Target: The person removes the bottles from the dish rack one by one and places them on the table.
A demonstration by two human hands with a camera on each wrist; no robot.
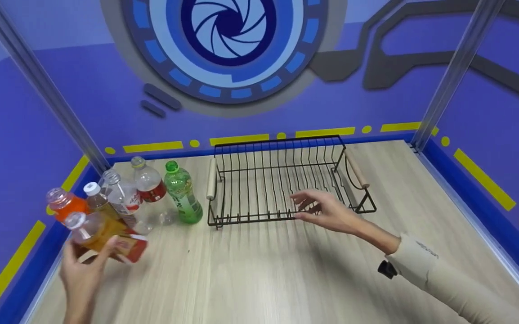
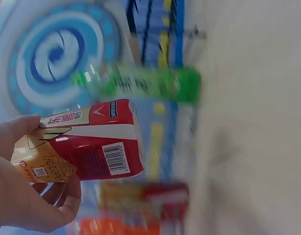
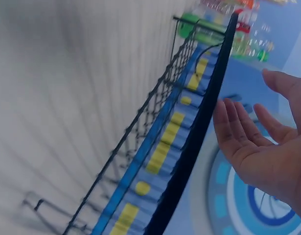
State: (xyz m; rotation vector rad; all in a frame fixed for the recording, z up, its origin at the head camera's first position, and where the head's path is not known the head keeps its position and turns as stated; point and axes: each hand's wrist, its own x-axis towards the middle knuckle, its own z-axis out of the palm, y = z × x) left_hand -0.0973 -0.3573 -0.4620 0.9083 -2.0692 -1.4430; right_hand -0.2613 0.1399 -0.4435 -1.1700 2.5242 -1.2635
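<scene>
My left hand (image 1: pixel 82 272) grips a bottle (image 1: pixel 113 238) with a gold and red label. It is tilted above the table, its mouth toward the upper left. In the left wrist view a barcode shows on the red part of this bottle (image 2: pixel 99 142), with thumb and fingers around the gold part. My right hand (image 1: pixel 327 211) hovers over the front edge of a black wire rack (image 1: pixel 255 220), its fingers loosely bent and holding nothing. The right wrist view shows this hand (image 3: pixel 267 142) beside a dark bar of the rack (image 3: pixel 201 127).
Several bottles stand at the left: a green one (image 1: pixel 183 198), a clear one with a red label (image 1: pixel 153 191), another clear one (image 1: pixel 125 195), a white-capped one (image 1: pixel 99 200) and an orange one (image 1: pixel 68 207). Wooden handles (image 1: pixel 357 168) flank the rack. Purple walls (image 1: pixel 286 112) enclose the table (image 1: pixel 241 279).
</scene>
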